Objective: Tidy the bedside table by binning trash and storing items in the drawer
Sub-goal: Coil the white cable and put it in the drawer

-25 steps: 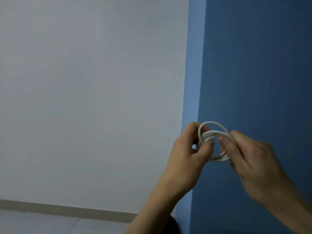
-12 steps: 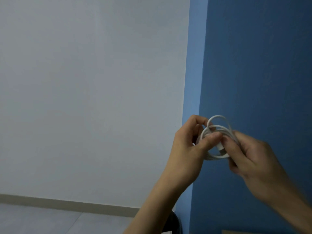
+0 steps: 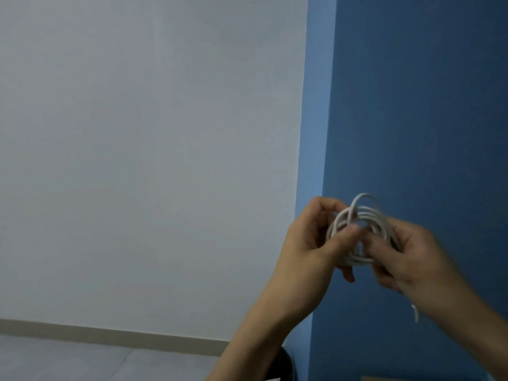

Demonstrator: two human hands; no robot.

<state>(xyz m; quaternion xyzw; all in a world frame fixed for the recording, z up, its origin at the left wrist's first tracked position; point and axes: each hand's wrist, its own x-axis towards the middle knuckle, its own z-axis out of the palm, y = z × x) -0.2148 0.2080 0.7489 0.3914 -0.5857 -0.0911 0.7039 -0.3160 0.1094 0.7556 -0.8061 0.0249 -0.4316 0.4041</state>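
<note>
The coiled white cable [image 3: 360, 232] sits upright between both grips, left hand [image 3: 308, 243] and right hand [image 3: 412, 257] each closed on opposite sides, equally near.

Bare forearms, seemingly sleeveless; ringless fingers [image 3: 341, 239]

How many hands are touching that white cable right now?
2. The left hand pinches the coiled white cable from the left, and the right hand grips its right side. Some fingers are hidden behind the loops.
</note>
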